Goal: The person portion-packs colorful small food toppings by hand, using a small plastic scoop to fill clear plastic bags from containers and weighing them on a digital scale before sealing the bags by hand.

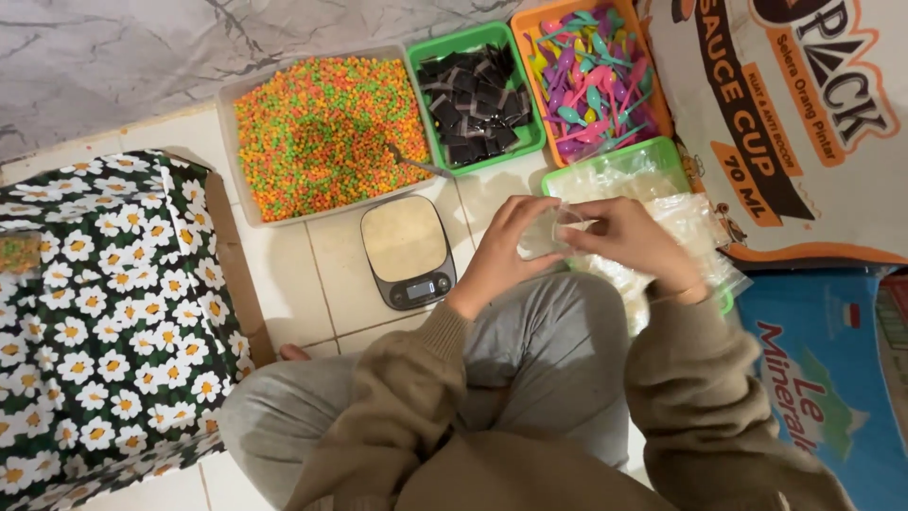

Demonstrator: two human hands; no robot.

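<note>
Both hands, left hand (pixel 503 248) and right hand (pixel 632 241), pinch a clear plastic cup (pixel 547 235), fingers clamped on it. Trays and a kitchen scale (pixel 408 251) sit on the tiled floor (pixel 293 284) by a marble-patterned wall (pixel 113 57).

Warm, even indoor light falls from above, leaving only soft shadows under the hands (pixel 567 241) and along the tray edges. The floor tiles (pixel 312 274) left of the hands show mild glare. The hands look slightly motion-blurred; edges stay fairly sharp.

A large white sack with brown and orange lettering (pixel 804 114) fills the upper right. Below it stands a blue carton (pixel 823 378). A clear plastic bag (pixel 690 237) lies between. The kitchen scale's small grey display (pixel 421 290) faces the person.
</note>
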